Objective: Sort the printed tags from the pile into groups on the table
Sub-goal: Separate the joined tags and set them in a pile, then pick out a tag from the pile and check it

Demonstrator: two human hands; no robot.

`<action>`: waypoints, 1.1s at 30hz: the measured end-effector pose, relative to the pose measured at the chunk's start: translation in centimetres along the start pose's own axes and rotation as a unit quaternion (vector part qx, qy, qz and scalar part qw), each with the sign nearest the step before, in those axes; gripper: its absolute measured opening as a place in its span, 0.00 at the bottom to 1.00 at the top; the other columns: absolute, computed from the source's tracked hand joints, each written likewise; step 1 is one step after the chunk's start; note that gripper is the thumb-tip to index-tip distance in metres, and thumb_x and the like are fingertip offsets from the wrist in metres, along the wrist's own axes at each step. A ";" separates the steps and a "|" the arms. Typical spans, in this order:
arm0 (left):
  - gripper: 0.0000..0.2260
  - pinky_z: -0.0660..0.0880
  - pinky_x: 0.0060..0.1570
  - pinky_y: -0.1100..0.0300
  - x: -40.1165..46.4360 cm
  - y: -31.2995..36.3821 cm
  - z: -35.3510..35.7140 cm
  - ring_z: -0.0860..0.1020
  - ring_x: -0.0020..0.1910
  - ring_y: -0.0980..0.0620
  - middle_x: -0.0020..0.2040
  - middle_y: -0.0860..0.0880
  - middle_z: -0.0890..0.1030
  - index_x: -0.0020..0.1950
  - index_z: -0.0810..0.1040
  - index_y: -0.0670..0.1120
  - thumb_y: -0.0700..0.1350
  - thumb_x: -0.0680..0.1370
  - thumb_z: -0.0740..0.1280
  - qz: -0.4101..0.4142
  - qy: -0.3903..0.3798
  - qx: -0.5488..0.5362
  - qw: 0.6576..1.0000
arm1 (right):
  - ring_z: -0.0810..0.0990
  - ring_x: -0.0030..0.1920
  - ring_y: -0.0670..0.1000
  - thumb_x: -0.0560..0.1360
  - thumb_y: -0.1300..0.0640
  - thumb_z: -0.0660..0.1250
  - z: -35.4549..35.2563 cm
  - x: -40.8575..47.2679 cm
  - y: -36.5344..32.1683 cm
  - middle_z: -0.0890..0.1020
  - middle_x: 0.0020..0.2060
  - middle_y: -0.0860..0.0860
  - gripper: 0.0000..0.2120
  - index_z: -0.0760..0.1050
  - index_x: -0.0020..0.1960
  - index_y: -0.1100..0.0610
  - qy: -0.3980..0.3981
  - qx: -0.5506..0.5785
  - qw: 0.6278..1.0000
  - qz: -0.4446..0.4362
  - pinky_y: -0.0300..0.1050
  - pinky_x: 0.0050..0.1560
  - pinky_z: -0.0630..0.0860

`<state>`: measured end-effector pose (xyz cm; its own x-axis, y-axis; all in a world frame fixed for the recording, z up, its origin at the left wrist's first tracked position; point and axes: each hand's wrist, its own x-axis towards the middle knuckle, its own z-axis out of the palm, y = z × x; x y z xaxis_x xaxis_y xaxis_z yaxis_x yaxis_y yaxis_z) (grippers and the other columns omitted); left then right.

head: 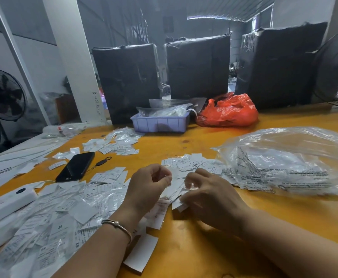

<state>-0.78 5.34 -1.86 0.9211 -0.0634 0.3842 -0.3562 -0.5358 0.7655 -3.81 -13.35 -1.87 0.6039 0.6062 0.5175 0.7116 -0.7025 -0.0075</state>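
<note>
Near the middle of the view, the person's left hand [148, 187] has its fingers curled, thumb and forefinger pinching the edge of a thin printed tag. Just beside it, the right hand [208, 195] curls round a small fanned stack of tags [177, 194], its fingertips pressing the lower corners against the orange table [194, 253]. The two hands almost touch over the stack.

The tags look thin and slick, some in clear sleeves, so two could stick together and go into the wrong group as one. The fanned stack could also slide apart if the right hand loosens its hold.

Just beyond the hands lies a small pile of tags [192, 163], touching the edge of a large clear plastic bag [288, 161] to the right; a tag could slip under the bag unseen. To the left, a big loose spread of tags [60, 213] reaches the left forearm, which wears a bracelet [118, 225]. A sweep of that arm could mix groups. Whether the spread is sorted cannot be told.

Further left lie a black phone [76, 166] and a white device [7, 203]. At the back stand a lilac tray [160, 122] and a red bag [228, 110].
</note>
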 end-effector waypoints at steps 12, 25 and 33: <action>0.02 0.78 0.37 0.59 -0.2 0.7 -0.4 0.85 0.38 0.48 0.39 0.46 0.86 0.49 0.78 0.40 0.37 0.80 0.65 -0.070 -0.046 -0.143 0.986 | 0.78 0.32 0.44 0.70 0.71 0.68 -2.6 -0.6 2.6 0.85 0.37 0.56 0.11 0.86 0.41 0.59 0.019 0.572 0.760 0.307 0.31 0.29 0.67; 0.06 0.78 0.37 0.65 -0.7 1.1 0.2 0.84 0.40 0.51 0.39 0.47 0.86 0.47 0.83 0.44 0.38 0.79 0.67 -0.043 -0.099 -0.149 0.983 | 0.76 0.22 0.52 0.73 0.70 0.64 -2.6 -1.0 2.8 0.80 0.25 0.58 0.13 0.85 0.44 0.58 0.123 0.552 0.772 0.289 0.39 0.22 0.70; 0.06 0.78 0.40 0.62 -0.9 1.5 0.4 0.85 0.41 0.48 0.42 0.47 0.87 0.51 0.85 0.46 0.40 0.78 0.68 -0.032 -0.107 -0.177 0.978 | 0.84 0.39 0.54 0.66 0.66 0.75 -2.3 -1.0 3.3 0.85 0.40 0.58 0.10 0.83 0.47 0.59 0.098 0.566 0.763 0.295 0.45 0.38 0.81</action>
<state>-2.05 4.29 -1.27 0.9418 -0.2347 0.2408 -0.2930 -0.2214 0.9301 -2.86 -17.12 -0.44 0.9529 0.1632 0.2556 0.2576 0.0090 -0.9662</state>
